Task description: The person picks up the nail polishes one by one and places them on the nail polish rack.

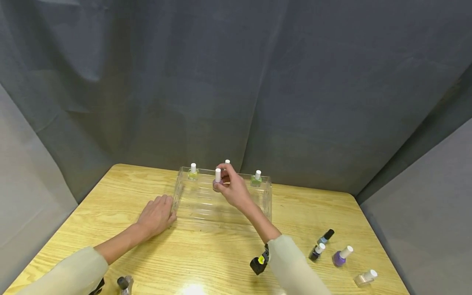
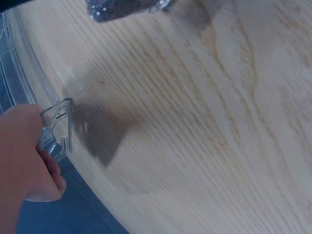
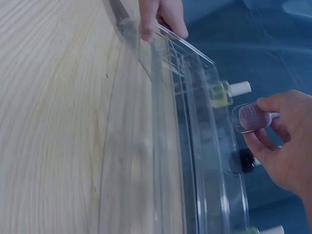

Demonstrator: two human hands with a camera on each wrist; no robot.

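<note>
A clear, stepped plastic display rack (image 1: 206,207) stands on the wooden table. My left hand (image 1: 156,213) grips its left end panel, thumb on one face and fingers on the other in the right wrist view. Over the rack's back row, my right hand (image 1: 236,190) pinches a mauve nail polish bottle (image 3: 251,117) with a white cap, held upright. On that row stand a yellow nail polish bottle (image 1: 193,174) at the left, a dark one (image 3: 243,162) partly behind my right hand, and a green one (image 1: 256,180) at the right.
At the table's right are a blue bottle (image 1: 323,239) with a black cap, a dark bottle (image 1: 315,253), a purple bottle (image 1: 339,258) and a beige bottle (image 1: 362,279). A black-capped bottle (image 1: 125,284) lies near my left sleeve. A grey curtain (image 1: 184,102) hangs behind.
</note>
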